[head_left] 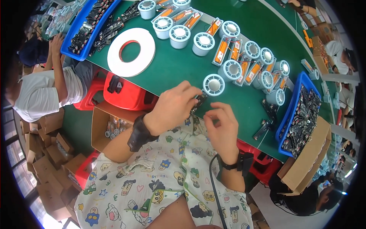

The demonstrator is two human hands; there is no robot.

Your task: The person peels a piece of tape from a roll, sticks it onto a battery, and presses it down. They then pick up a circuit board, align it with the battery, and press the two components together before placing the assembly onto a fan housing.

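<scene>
My left hand (173, 105) reaches over the near edge of the green table, its fingers closed on a small black circuit board (199, 102). Right beside the board's far end stands a pale blue round housing (214, 84) with a spoked rim and a silvery centre; I cannot tell whether the two are joined. My right hand (223, 129) hovers just right of the board, fingers loosely curled with a gap between thumb and forefinger, and nothing shows in it. A few loose black boards (263, 129) lie on the table farther right.
Several round housings (179, 36) and pale frames with orange batteries (221, 51) line the table's far side. A white tape roll (143, 63) lies left. Blue bins of boards stand at left (65, 47) and right (280, 141). Red stools (124, 95) and cardboard boxes (47, 168) are below; people sit nearby.
</scene>
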